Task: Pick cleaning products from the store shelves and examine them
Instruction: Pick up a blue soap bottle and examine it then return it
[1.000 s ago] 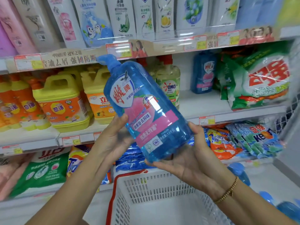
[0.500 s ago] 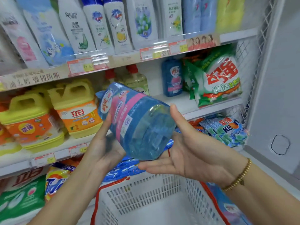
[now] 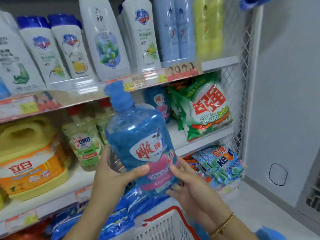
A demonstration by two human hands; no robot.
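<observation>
A big clear blue pump bottle (image 3: pixel 138 135) with a pink and white label stands nearly upright in front of the middle shelf, its blue pump head at the top. My left hand (image 3: pixel 112 175) grips its lower left side, thumb across the front of the label. My right hand (image 3: pixel 187 184) supports the bottle's lower right side and base with straight fingers.
The middle shelf (image 3: pixel 199 142) holds a matching blue bottle (image 3: pixel 159 103), green powder bags (image 3: pixel 204 108), a pale OMO bottle (image 3: pixel 83 144) and yellow jugs (image 3: pixel 29 156). White shampoo bottles (image 3: pixel 103 40) line the top shelf. A white basket (image 3: pixel 166 226) sits below my hands. A wire mesh panel (image 3: pixel 245 75) closes the right end.
The bottle went from tilted with its base toward me to nearly upright with the label facing me. My left thumb came round its front, and the view swung up and right.
</observation>
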